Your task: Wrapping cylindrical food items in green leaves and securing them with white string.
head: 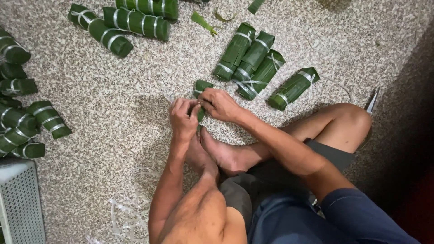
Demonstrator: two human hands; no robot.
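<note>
I sit on a speckled floor with my feet (217, 151) drawn together. A green leaf-wrapped roll (201, 86) stands between my feet, mostly covered by my fingers. My left hand (183, 117) pinches a thin white tie strip at the roll's left side. Gripping the roll's upper part from the right is my right hand (221, 104). A thin strand of the white tie strip (187, 77) runs up and away from the roll.
Tied green rolls lie around: a group of several (253, 56) just beyond my hands, more at the top (131, 20) and along the left edge (27, 122). Loose white strips (124, 217) lie at lower left beside a white perforated crate (20, 203). Scissors (373, 101) rest by my right knee.
</note>
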